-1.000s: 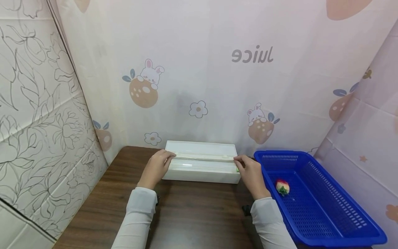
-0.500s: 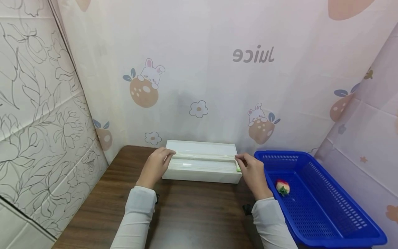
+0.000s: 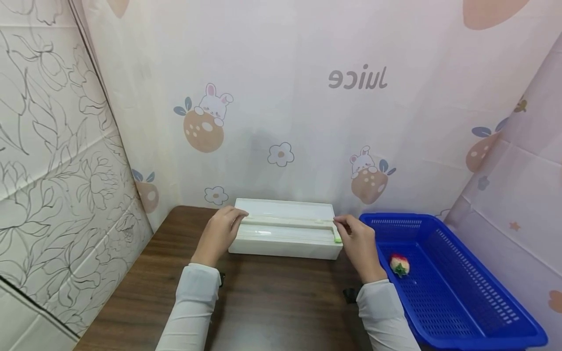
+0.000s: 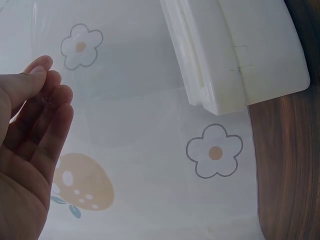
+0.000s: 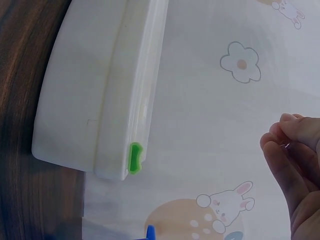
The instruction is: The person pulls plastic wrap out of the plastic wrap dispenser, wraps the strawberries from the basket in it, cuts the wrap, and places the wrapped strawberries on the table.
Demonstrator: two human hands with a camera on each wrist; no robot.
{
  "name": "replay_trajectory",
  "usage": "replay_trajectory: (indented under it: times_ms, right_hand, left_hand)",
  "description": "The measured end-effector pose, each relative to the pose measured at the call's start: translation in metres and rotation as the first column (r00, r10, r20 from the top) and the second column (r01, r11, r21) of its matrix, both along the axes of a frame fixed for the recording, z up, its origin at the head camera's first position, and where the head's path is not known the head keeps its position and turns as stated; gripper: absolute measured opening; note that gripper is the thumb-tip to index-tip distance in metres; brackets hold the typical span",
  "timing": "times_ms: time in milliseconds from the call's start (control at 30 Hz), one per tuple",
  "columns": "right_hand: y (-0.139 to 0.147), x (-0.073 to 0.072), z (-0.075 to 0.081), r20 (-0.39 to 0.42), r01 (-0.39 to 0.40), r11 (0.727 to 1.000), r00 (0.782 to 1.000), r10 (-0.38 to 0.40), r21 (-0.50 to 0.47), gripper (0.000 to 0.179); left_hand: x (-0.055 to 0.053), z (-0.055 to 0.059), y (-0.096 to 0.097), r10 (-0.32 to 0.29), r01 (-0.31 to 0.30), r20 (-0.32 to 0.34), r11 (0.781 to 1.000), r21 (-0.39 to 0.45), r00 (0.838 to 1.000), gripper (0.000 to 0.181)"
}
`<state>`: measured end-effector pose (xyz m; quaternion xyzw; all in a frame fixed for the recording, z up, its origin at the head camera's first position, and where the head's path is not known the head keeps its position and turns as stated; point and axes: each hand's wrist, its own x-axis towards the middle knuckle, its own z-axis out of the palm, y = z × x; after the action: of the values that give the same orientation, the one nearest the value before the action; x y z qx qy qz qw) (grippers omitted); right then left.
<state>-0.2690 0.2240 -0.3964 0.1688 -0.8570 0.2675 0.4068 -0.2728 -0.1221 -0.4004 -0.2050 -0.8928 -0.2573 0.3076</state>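
A long white cling film dispenser box (image 3: 285, 248) stands at the back of the table, its lid tilted up behind. A green slide cutter (image 3: 337, 239) sits at its right end. My left hand (image 3: 220, 231) is at the box's left end, thumb and fingertips pinched together. At the right end, my right hand (image 3: 357, 243) pinches the same way. Clear cling film (image 5: 286, 146) shows as a small glint between the right fingertips and is stretched between both hands over the box. Both wrist views show the hands raised apart from the box.
To the right stands a blue plastic basket (image 3: 522, 336) with a toy strawberry (image 3: 399, 264) inside. A printed curtain (image 3: 281, 112) hangs right behind the box. The brown wooden table (image 3: 281, 302) reaches forward between both forearms.
My right hand has shifted slightly right and up, so more of the green cutter shows. My left hand has moved slightly left. Both keep their pinch.
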Motion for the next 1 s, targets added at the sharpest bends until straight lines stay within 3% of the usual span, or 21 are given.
replay_trajectory:
  times_ms: [233, 1000]
  right_hand:
    - [0.000, 0.000, 0.004, -0.011, -0.004, 1.000, 1.000, 0.004, -0.014, 0.006]
    - [0.000, 0.007, 0.011, -0.072, 0.011, 0.999, 0.997, -0.014, -0.034, 0.008]
  left_hand:
    - [0.000, 0.003, 0.000, -0.008, 0.009, -0.048, 1.000, 0.010, 0.999, 0.015]
    - [0.005, 0.013, -0.002, -0.015, 0.014, -0.118, 1.000, -0.004, 0.993, 0.013]
